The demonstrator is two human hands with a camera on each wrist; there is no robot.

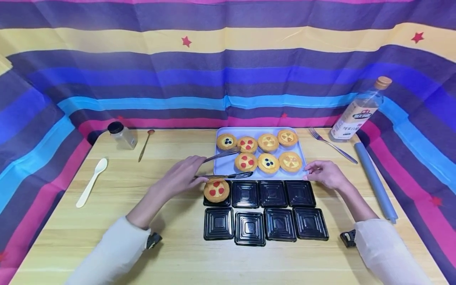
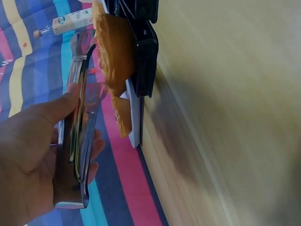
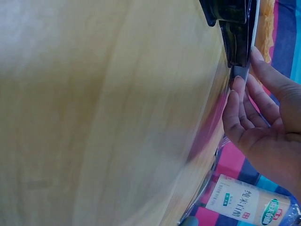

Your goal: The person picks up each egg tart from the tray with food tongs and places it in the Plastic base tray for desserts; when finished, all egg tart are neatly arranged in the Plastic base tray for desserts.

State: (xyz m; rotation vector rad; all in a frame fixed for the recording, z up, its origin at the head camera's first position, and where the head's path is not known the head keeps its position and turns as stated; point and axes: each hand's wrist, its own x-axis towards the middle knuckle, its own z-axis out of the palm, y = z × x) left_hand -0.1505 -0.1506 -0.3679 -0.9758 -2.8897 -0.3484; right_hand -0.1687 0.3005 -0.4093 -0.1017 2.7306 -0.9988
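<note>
My left hand (image 1: 183,176) holds metal serving tongs (image 2: 73,188), thumb on one side and fingers on the other. In the head view the tong arms are spread, reaching over the front left of the white tray (image 1: 222,164). Just below them, a tart with red topping (image 1: 216,190) sits on the back left black plastic base (image 1: 226,202). Several more tarts (image 1: 246,161) stay on the tray in two rows, topped red, dark blue or pale yellow. At the tray's front right corner, my right hand (image 1: 325,173) pinches the rim between thumb and fingers.
Several black square bases (image 1: 249,227) lie in two rows in front of the tray. To the left are a white spoon (image 1: 92,183), a small spoon (image 1: 145,146) and a dark-capped jar (image 1: 122,135). On the right are a fork (image 1: 333,145), a bottle (image 1: 358,114) and a grey roll (image 1: 375,182).
</note>
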